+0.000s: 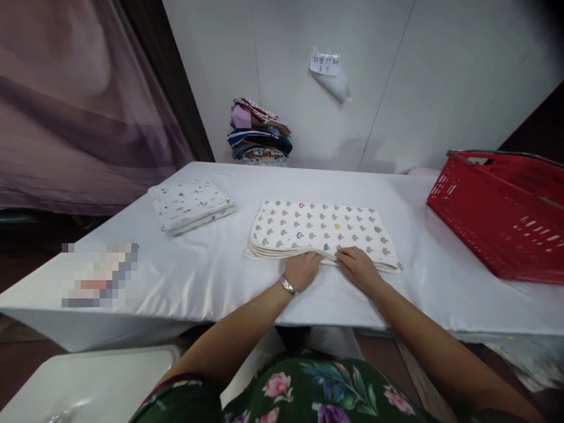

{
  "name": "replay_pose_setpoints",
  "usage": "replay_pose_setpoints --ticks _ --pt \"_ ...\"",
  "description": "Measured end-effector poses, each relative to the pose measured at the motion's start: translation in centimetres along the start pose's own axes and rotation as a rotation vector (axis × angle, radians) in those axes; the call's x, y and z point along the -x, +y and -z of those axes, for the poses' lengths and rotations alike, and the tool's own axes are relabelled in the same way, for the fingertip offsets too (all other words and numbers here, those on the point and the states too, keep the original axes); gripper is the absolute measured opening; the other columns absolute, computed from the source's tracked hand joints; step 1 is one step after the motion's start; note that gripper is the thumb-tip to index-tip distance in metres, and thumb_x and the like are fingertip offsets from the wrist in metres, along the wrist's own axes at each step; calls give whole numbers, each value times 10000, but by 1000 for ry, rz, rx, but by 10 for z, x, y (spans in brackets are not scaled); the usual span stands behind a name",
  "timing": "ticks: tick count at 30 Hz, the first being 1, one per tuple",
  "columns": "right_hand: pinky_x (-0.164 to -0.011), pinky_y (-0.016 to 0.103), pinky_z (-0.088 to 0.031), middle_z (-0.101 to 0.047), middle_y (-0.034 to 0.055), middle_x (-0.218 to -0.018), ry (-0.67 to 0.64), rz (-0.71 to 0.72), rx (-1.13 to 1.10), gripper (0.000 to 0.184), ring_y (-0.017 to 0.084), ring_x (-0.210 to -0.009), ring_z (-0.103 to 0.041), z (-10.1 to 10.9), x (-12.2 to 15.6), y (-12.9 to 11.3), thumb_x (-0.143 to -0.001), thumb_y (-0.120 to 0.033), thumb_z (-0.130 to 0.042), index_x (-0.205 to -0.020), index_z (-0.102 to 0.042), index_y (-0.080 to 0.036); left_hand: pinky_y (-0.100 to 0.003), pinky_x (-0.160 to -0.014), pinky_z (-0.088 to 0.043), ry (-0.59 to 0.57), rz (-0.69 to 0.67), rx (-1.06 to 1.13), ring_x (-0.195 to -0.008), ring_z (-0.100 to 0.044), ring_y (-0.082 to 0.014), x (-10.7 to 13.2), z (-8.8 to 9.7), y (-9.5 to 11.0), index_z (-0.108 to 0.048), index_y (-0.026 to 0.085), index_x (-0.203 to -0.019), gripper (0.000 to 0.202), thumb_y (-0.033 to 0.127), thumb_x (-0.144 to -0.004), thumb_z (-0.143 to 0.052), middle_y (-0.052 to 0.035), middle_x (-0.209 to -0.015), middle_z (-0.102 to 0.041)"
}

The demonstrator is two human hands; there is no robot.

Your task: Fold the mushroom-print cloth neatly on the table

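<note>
A folded white cloth (pixel 317 226) with grey and coloured mushroom prints lies in several layers on the white-covered table. Its long near edge faces me. My left hand (pixel 303 270), with a silver bracelet at the wrist, is closed at the middle of that edge, fingertips tucked at the layers. Just to its right, my right hand (pixel 358 267) pinches the same edge, thumb and fingers on the upper layers. Between the two hands the edge is slightly lifted. Left of this cloth sits another folded white cloth (pixel 189 202) with small dark and green prints.
A red plastic basket (pixel 497 229) stands on the table's right side. A pile of folded clothes (pixel 259 132) is at the back by the wall. A blurred-out flat object (pixel 101 276) lies at left. A white stool (pixel 97 382) stands below the table (pixel 176 294).
</note>
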State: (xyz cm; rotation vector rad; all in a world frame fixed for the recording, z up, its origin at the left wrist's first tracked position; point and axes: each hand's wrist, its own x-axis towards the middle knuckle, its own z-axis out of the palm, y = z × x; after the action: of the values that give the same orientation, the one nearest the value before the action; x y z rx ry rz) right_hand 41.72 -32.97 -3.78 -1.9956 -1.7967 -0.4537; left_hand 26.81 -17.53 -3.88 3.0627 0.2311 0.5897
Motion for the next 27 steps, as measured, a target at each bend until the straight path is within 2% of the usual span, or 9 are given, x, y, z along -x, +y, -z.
replay_pose_setpoints --ticks 7,12,16,19,23,27 --pt "-777 370 -426 -596 117 -1047 -31 31 -20 263 229 -939 -513 1 1 1 -903 -312 -460 -1082 -590 -169 -281 -690 -455 -31 33 26 -835 -611 -166 -1 8 1 -627 201 -958 240 148 -878 -407 -53 -947 -654" --pt "-784 369 -424 -596 114 -1062 -65 9 25 280 235 -950 -510 0 0 0 -902 -337 -465 -1089 -580 -163 -283 -725 -463 -31 63 62 -887 -610 -170 -1 6 -1 -622 214 -1007 251 173 -874 -415 -39 -1003 -662" --pt "-782 367 -427 -600 110 -1052 -62 -4 68 251 241 -941 -513 -1 -1 -2 -905 -279 -454 -1086 -580 -160 -287 -741 -463 -11 90 113 -908 -611 -170 -3 3 -4 -620 218 -1018 246 194 -871 -425 -21 -1002 -670" --pt "-773 358 -438 -609 110 -1021 -7 -19 70 244 232 -922 -523 -1 -2 -2 -906 -225 -429 -1082 -578 -149 -284 -755 -458 -5 107 126 -931 -600 -167 -3 6 -3 -606 225 -1037 243 194 -876 -428 -22 -1011 -662" --pt "-763 352 -448 -616 104 -984 27 -42 65 229 222 -895 -536 0 -2 -1 -911 -236 -418 -1041 -590 -160 -297 -748 -458 -74 97 65 -937 -583 -180 2 14 2 -563 219 -1084 237 211 -887 -432 -41 -1045 -629" --pt "-782 351 -445 -611 101 -1001 13 -36 61 235 223 -916 -534 0 1 0 -914 -252 -412 -1044 -587 -165 -296 -676 -460 -113 105 -35 -857 -583 -176 7 14 4 -551 195 -1043 218 197 -909 -379 -70 -1043 -587"
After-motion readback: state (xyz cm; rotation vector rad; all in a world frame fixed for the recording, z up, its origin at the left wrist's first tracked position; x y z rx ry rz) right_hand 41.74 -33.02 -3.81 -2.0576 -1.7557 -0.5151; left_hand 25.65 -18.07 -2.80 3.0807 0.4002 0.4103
